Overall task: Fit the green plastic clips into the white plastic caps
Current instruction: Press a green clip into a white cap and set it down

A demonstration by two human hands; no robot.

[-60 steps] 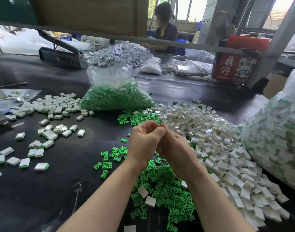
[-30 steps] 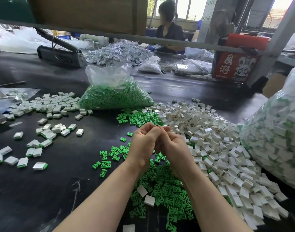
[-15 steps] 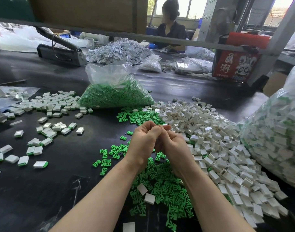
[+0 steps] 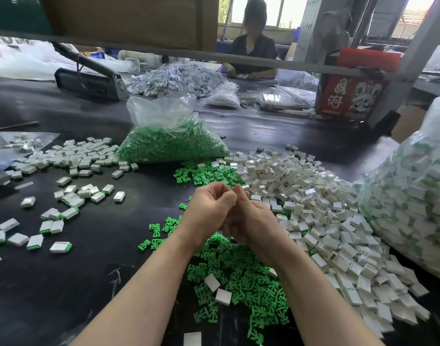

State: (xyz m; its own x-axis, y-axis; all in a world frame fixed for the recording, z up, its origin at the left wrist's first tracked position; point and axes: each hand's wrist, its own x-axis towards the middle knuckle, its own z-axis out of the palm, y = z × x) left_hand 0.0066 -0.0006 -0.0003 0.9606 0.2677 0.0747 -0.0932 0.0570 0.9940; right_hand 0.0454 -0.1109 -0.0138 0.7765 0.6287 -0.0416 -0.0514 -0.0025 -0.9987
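The black table top (image 4: 64,283) carried everything. On it, right of the clear plastic bag of green plastic clips (image 4: 171,143), spread the heap of white plastic caps (image 4: 313,208); behind the bag stood a red carton (image 4: 348,96) with white Chinese characters I couldn't read. In front of the bag, over loose green clips (image 4: 241,273), the left hand (image 4: 209,211) and right hand (image 4: 254,218) were curled together; what they gripped was hidden.

**Bare forearms, bare hands**

Two forearms enter from the lower edge, both uncovered as far as the view reaches: no sleeve, cuff or glove shows. The left hand (image 4: 209,211) and right hand (image 4: 254,218) carry no ring, watch or band. Fingernails are hidden. Above the green clips (image 4: 241,275), both wrists are unadorned.
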